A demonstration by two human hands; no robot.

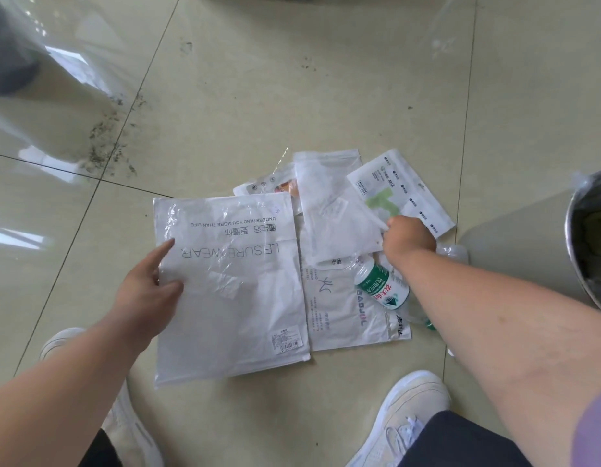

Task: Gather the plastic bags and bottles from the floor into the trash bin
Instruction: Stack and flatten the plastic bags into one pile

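Several flat white plastic bags lie in a pile on the tiled floor. The largest bag (pixel 235 284), printed "LEISURE WEAR", lies at the left of the pile, and my left hand (pixel 147 291) grips its left edge, thumb on top. My right hand (pixel 408 239) pinches the lower right corner of a smaller frosted bag (pixel 329 210) in the middle. A clear bottle with a green label (pixel 381 288) lies on another white bag (pixel 343 315), just left of my right forearm. A green-printed bag (pixel 403 187) lies behind my right hand. The metal trash bin (pixel 582 244) stands at the right edge.
My two white shoes (pixel 403 419) stand in front of the pile. A patch of dark dirt (pixel 107 143) marks the floor at the back left. A large clear plastic sheet (pixel 56 62) and a dark object fill the upper left corner.
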